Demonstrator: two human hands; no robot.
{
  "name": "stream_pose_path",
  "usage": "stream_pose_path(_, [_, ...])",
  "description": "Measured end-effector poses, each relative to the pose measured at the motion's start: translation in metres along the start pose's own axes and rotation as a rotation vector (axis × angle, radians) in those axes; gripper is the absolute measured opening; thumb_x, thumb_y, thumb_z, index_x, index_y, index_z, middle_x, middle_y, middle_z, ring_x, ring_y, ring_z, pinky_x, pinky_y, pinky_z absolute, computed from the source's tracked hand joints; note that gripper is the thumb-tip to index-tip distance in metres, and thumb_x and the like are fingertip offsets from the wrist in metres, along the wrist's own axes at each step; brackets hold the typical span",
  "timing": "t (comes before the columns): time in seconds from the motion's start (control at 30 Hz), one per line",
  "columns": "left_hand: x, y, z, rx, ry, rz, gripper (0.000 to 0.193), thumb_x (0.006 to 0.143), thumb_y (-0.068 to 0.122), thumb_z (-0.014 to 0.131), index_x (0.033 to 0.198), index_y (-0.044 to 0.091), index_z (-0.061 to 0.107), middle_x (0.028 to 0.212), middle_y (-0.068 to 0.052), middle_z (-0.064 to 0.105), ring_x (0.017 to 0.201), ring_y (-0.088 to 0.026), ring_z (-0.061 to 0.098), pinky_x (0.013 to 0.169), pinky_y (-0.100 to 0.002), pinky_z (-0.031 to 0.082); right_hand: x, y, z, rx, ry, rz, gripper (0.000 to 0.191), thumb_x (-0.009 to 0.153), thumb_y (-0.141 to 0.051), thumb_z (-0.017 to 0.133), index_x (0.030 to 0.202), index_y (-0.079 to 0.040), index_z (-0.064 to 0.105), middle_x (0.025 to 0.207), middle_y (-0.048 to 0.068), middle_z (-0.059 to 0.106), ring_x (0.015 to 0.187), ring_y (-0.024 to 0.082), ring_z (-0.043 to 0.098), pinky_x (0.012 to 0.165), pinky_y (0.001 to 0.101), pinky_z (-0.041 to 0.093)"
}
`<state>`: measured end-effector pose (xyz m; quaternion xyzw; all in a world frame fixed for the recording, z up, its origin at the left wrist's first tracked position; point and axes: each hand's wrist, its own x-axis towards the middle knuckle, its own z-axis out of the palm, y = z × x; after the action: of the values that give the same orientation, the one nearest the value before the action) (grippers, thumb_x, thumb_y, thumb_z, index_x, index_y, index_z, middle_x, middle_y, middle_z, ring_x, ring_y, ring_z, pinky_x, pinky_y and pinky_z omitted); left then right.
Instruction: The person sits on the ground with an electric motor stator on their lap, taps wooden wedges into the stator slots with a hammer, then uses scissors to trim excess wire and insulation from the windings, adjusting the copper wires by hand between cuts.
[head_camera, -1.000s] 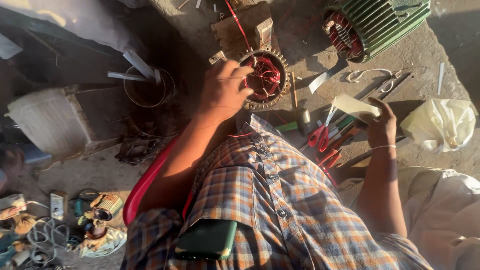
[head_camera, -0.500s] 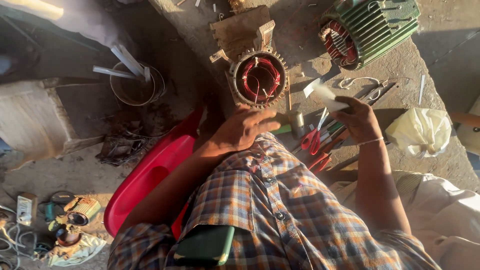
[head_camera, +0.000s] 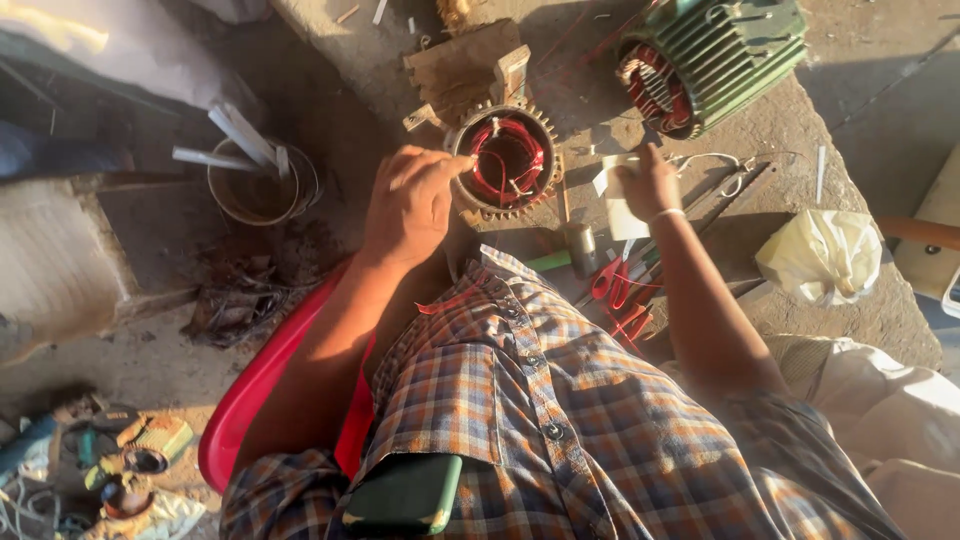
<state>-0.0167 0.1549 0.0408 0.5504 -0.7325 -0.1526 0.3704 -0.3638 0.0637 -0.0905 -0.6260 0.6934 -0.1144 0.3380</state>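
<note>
Head view: stator (head_camera: 508, 162) rim is pinched by left hand (head_camera: 412, 203), white paper (head_camera: 620, 200) gripped by right hand (head_camera: 648, 182).

Left hand (head_camera: 412, 205) is back up at the rim of the round stator (head_camera: 507, 160) with red windings, fingertips at its left edge; half a second ago it sat low, near the shirt. Right hand (head_camera: 648, 180) now sits higher, beside the stator, holding the pale paper slip (head_camera: 622, 205). Camera view shifts slightly, the green motor housing (head_camera: 715, 60) showing more fully.
</note>
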Motion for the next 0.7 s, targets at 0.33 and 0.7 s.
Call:
stream_pose_path(0.33, [0.057, -0.029, 0.065, 0.16, -0.334, 0.457, 0.029, 0.094, 0.01, 0.061, 0.119, 0.015, 0.073, 0.118, 0.003, 0.069, 0.122, -0.024, 0.055, 0.102, -0.04, 0.045, -0.047, -0.031, -0.007, 0.074, -0.002, -0.221, 0.015, 0.101, -0.02, 0.072, 0.113, -0.011, 0.072, 0.094, 0.01, 0.071, 0.087, 0.03, 0.073, 0.079, 0.044, 0.058])
stream_pose_path(0.7, [0.097, -0.078, 0.096, 0.112, -0.474, 0.796, 0.011, 0.097, 0.02, 0.06, 0.09, 0.02, 0.069, 0.101, 0.008, 0.064, 0.126, -0.02, 0.047, 0.107, -0.047, 0.033, -0.089, -0.151, 0.05, -0.13, 0.421, -0.374, 0.022, 0.09, -0.025, 0.081, 0.105, -0.012, 0.071, 0.103, 0.008, 0.065, 0.102, 0.033, 0.059, 0.09, 0.0435, 0.052])
